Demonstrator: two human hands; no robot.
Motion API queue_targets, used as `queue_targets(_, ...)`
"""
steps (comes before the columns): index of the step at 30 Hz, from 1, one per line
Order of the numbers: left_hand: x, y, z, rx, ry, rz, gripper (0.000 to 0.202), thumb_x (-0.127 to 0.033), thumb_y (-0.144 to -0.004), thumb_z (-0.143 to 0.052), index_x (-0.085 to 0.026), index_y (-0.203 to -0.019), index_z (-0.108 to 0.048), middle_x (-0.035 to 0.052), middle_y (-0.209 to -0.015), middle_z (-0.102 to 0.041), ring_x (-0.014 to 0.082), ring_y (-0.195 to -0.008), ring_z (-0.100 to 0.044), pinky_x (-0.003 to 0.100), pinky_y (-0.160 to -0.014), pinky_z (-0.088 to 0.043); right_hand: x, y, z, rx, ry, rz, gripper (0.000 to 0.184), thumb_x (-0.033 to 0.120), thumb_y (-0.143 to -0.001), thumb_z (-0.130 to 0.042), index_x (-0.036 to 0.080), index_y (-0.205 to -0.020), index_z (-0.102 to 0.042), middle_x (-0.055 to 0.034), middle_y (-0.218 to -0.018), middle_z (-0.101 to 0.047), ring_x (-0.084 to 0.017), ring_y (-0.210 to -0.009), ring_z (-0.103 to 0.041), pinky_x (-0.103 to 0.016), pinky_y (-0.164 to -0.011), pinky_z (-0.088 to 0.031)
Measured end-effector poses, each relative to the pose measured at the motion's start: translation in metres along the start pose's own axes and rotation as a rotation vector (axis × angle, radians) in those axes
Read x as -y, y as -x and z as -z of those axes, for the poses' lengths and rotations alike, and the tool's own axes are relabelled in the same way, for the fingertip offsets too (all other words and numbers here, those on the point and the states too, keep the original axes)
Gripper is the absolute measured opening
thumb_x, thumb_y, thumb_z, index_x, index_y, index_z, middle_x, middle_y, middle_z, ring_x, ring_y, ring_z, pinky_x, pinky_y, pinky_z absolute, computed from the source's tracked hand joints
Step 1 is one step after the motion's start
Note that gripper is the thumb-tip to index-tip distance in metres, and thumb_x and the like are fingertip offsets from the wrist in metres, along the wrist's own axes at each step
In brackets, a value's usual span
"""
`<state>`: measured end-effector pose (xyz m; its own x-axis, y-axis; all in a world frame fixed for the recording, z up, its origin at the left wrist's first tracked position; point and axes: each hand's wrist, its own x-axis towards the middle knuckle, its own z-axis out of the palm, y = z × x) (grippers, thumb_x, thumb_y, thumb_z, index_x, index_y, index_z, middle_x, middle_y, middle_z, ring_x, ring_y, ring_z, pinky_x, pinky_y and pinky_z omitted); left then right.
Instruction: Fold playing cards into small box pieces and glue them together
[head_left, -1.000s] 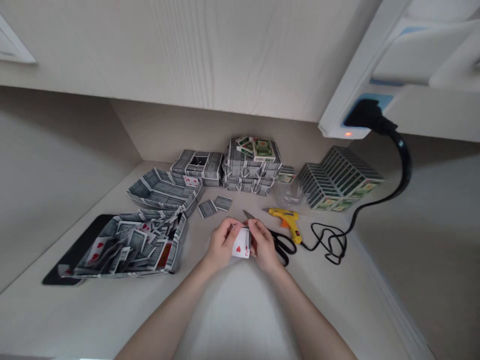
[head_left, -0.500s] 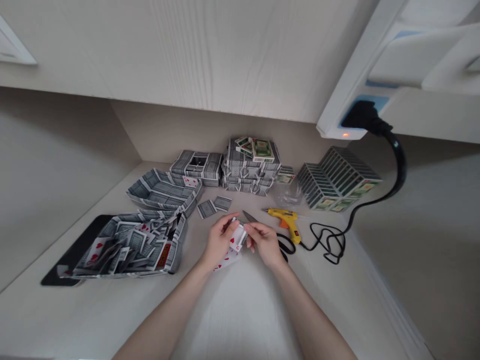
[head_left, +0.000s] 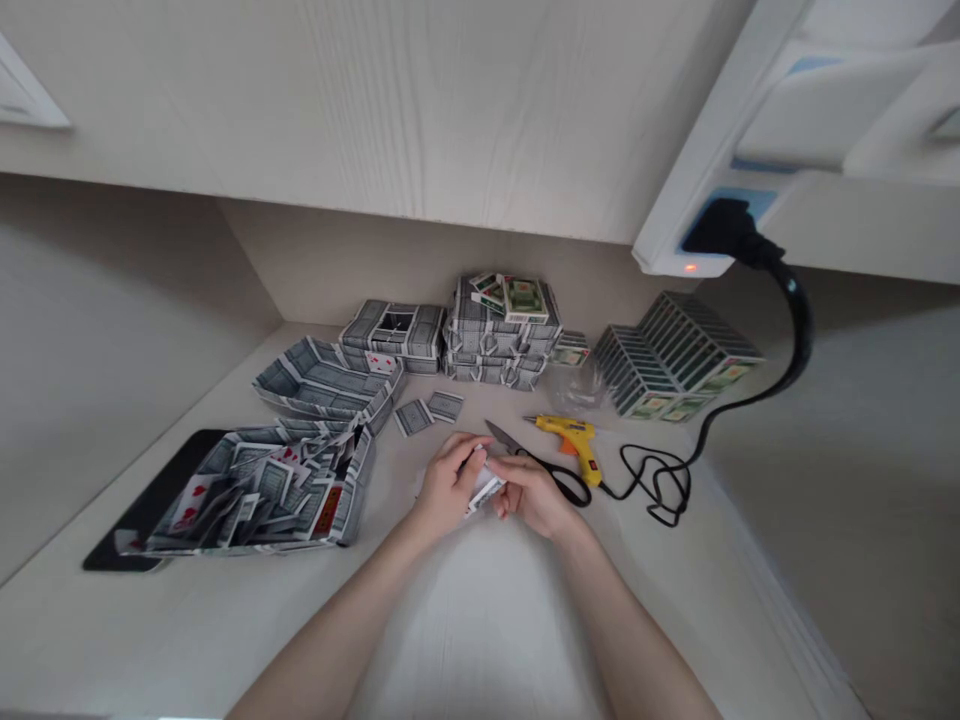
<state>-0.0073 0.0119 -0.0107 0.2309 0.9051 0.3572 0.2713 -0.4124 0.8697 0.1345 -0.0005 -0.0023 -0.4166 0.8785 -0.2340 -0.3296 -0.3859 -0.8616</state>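
Note:
Both hands are closed on a playing card (head_left: 486, 491) above the front middle of the table. My left hand (head_left: 448, 487) grips its left side with the thumb on top. My right hand (head_left: 532, 489) pinches its right side, fingers curled beneath. The card looks bent, with a strip of patterned back showing along its lower edge; the hands hide much of it. Just beyond my right hand lie black-handled scissors (head_left: 568, 484), blades pointing up and left. A yellow glue gun (head_left: 574, 440) rests to their right. Two patterned cards (head_left: 430, 412) lie beyond my left hand.
At left, an open box built of cards (head_left: 352, 520) holds many loose cards, on a black flat object (head_left: 142, 500). Card-built boxes (head_left: 495, 335) and stacked card packs (head_left: 679, 355) stand behind. The black cord (head_left: 796, 350) runs up to a power strip (head_left: 675, 240).
The card has been turned and bent between my hands; its red heart face no longer shows. Both hands have closed in further around it. The surrounding objects have stayed put.

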Motion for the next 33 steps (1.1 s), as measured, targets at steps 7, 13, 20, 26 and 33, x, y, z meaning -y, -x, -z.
queue_targets(7,-0.001,0.003,-0.002,0.003,-0.039,-0.024,0.026,-0.028,-0.087,-0.039,-0.019,-0.101,-0.058,0.0062,-0.098,-0.059,0.0156,-0.095,-0.053,0.029,-0.084,-0.041,-0.007,-0.004,0.002,-0.088,0.298,0.151,0.035,0.044,-0.074,-0.056,0.016,-0.056,-0.048,0.0086,-0.036,-0.032,-0.004,-0.031,-0.023,-0.021,-0.034,-0.013)
queue_targets(13,0.0,0.001,-0.001,0.001,0.024,0.041,0.025,-0.029,-0.085,-0.042,-0.019,-0.099,-0.061,0.0061,-0.101,-0.062,0.0159,-0.098,-0.055,0.029,-0.087,-0.041,-0.017,-0.008,0.0,-0.287,0.571,0.36,0.029,0.039,-0.079,-0.047,0.016,-0.064,-0.054,0.0056,-0.045,-0.038,-0.008,-0.042,-0.032,-0.021,-0.042,-0.025)
queue_targets(20,-0.003,0.001,-0.002,-0.021,0.19,0.213,0.028,-0.035,-0.082,-0.047,-0.017,-0.091,-0.066,0.0046,-0.09,-0.068,0.0156,-0.085,-0.06,0.026,-0.078,-0.044,-0.015,-0.002,-0.006,-0.353,0.944,0.55,0.024,0.025,-0.081,-0.042,0.016,-0.07,-0.061,0.0014,-0.055,-0.051,-0.011,-0.05,-0.042,-0.021,-0.048,-0.032)
queue_targets(26,-0.01,0.001,-0.004,-0.111,0.279,0.314,0.027,-0.035,-0.078,-0.051,-0.013,-0.079,-0.067,0.004,-0.077,-0.068,0.0144,-0.073,-0.06,0.022,-0.068,-0.044,-0.019,0.002,-0.014,-0.375,1.1,0.656,0.026,0.019,-0.082,-0.038,0.016,-0.082,-0.064,-0.0037,-0.064,-0.06,-0.014,-0.055,-0.052,-0.023,-0.054,-0.039)
queue_targets(33,-0.005,0.002,-0.002,-0.129,0.106,0.273,0.03,-0.037,-0.08,-0.047,-0.015,-0.075,-0.065,0.0022,-0.07,-0.066,0.0128,-0.066,-0.058,0.022,-0.063,-0.043,-0.022,0.002,-0.019,-0.288,0.758,0.44,0.029,0.036,-0.087,-0.037,0.018,-0.077,-0.058,0.0043,-0.042,-0.045,-0.011,-0.038,-0.042,-0.021,-0.04,-0.033)
